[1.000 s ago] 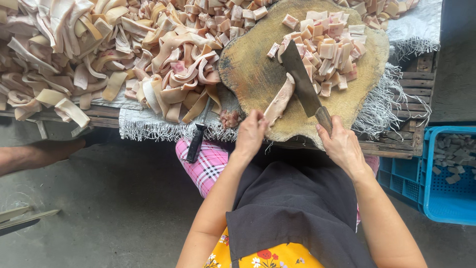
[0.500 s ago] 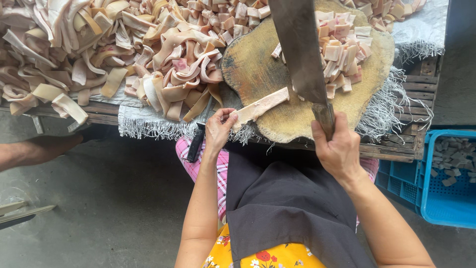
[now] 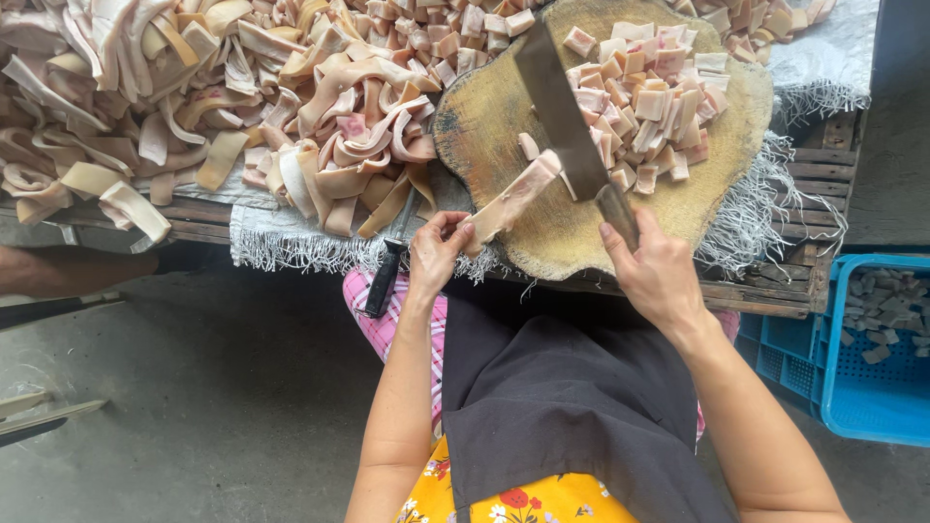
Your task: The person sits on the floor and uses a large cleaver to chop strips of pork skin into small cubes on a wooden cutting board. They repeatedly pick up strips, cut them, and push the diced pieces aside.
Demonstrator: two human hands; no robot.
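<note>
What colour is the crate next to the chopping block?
The crate is bright blue, with grey chunks inside; the head view shows it at the lower right.

Both arms reach forward from the body toward the round chopping block (image 3: pixel 542 242). The left hand (image 3: pixel 436 254) is at the near edge of the block, on its left side. Its fingers (image 3: pixel 453 229) are bent and pinch the near end of a long strip of meat (image 3: pixel 513 199). The left arm is bare and bent at the elbow. The right hand (image 3: pixel 657 271) is at the near edge too, further right. It is closed around the handle of a cleaver (image 3: pixel 567 126). The right arm is bare and comes in at a slant.
</note>
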